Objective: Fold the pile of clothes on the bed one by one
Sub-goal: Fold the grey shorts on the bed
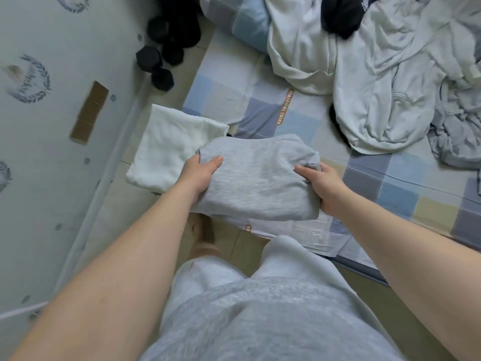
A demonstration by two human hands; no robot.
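A folded grey garment is held above the near corner of the bed. My left hand grips its left edge, thumb on top and fingers underneath. My right hand grips its right edge the same way, bunching the cloth a little. A folded white garment lies at the bed's left corner, partly under the grey one. The unfolded pile of white and pale grey clothes lies further back on the right, with a black garment on top of it.
The bed has a checked sheet in blue, grey and beige. Black dumbbells sit on the floor by the wall at upper left. A patterned wall runs along the left. My legs stand between wall and bed.
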